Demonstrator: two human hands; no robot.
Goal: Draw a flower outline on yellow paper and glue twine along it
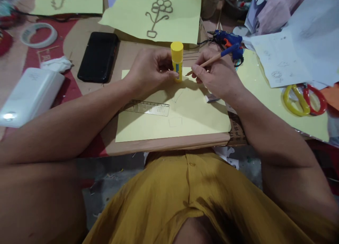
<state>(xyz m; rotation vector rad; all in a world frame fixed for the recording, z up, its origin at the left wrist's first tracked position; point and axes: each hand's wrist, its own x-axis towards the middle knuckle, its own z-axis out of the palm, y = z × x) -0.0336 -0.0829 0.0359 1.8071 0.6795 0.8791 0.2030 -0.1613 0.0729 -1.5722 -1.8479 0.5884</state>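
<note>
My left hand (pixel 155 69) is closed around the lower part of a yellow glue stick (pixel 177 57), which stands upright on a yellow sheet of paper (pixel 143 127). In my right hand (pixel 214 72) is a pencil (pixel 212 60) with a blue end, its tip close to the paper just right of the glue stick. Faint pencil lines, among them a small square, mark the sheet below. A clear ruler (pixel 150 107) lies on the paper beneath my left forearm. Near my right wrist rests a small eraser (pixel 212 98), partly hidden by the hand.
Left lie a black phone (pixel 97 57), a tape roll (pixel 39 35) and a white box-like device (pixel 31 94). A yellow sheet with a flower drawing (pixel 127 18) lies behind. A blue glue gun (pixel 227 39), papers (pixel 278 60) and scissors (pixel 296 100) are at the right.
</note>
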